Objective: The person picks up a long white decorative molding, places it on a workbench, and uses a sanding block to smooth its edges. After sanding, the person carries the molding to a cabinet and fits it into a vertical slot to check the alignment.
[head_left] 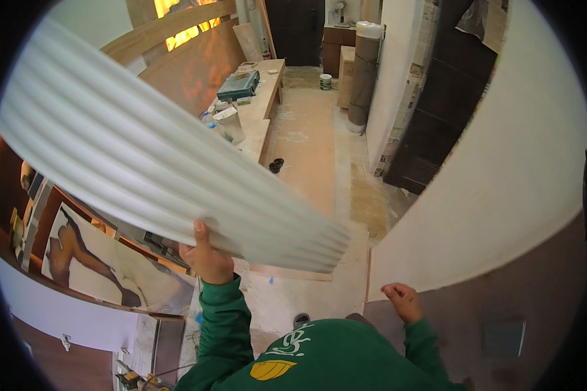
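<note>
Left hand (214, 259) clamped on lower edge of white ribbed panel (156, 150), thumb on top; panel slanted from upper left to near centre. Right hand (404, 302) loosely closed, lower right. Bench (257, 124) partly hidden behind panel; bucket (325, 82) seen at upper centre.

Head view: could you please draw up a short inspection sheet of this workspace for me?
Surface: tan floor covering with pale smears.
Things in hand: ribbed whitish panel, held at a slant.
Clutter: teal case and small items on the wooden bench; small dark object on the floor covering; bucket farther back.
Hands: left hand grips the panel's near edge, thumb on top; right hand is curled, nothing seen in it.
Cables: thin dark cord at lower left, ends unclear.
Surroundings: pale walls, tall upright roll, dark door.
</note>
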### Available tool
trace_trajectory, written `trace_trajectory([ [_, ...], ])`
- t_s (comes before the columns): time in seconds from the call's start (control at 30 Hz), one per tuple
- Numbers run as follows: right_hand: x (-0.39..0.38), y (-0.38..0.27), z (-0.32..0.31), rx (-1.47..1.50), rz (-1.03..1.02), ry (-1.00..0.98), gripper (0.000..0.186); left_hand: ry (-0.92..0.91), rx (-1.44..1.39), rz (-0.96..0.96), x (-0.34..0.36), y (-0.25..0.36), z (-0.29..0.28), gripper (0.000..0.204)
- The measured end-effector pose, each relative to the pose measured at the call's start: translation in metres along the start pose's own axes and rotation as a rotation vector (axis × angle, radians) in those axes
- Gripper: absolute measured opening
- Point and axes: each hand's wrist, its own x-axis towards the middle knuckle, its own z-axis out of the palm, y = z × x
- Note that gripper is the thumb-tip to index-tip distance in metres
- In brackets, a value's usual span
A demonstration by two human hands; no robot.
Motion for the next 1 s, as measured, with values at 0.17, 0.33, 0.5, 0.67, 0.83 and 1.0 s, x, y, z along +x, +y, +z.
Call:
trace_trajectory([
  [0.17, 0.153, -0.087, 0.001, -0.057, -0.380, 0.057, 0.047, -0.191, -0.087, -0.057, 0.073, -0.082, 0.092, 0.048],
  [0.33, 0.313, -0.169, -0.004, -0.050, -0.751, 0.189, 0.066, -0.314, -0.279, -0.173, 0.147, -0.162, 0.202, 0.046],
  [0.5, 0.449, -0.260, -0.042, 0.201, -0.585, -0.292, 0.065, -0.465, -0.286, -0.314, 0.224, -0.238, 0.314, 0.045],
  [0.67, 0.566, -0.319, -0.042, 0.168, -0.598, -0.205, 0.059, -0.636, -0.256, -0.395, 0.321, -0.308, 0.399, 0.049],
  [0.83, 0.688, -0.380, -0.018, 0.352, -0.705, -0.036, 0.057, -0.667, -0.092, -0.173, 0.443, -0.393, 0.475, 0.054],
  [1.0, 0.807, -0.463, -0.009, 0.348, -0.665, 0.096, 0.044, -0.607, -0.204, -0.181, 0.496, -0.547, 0.470, 0.077],
])
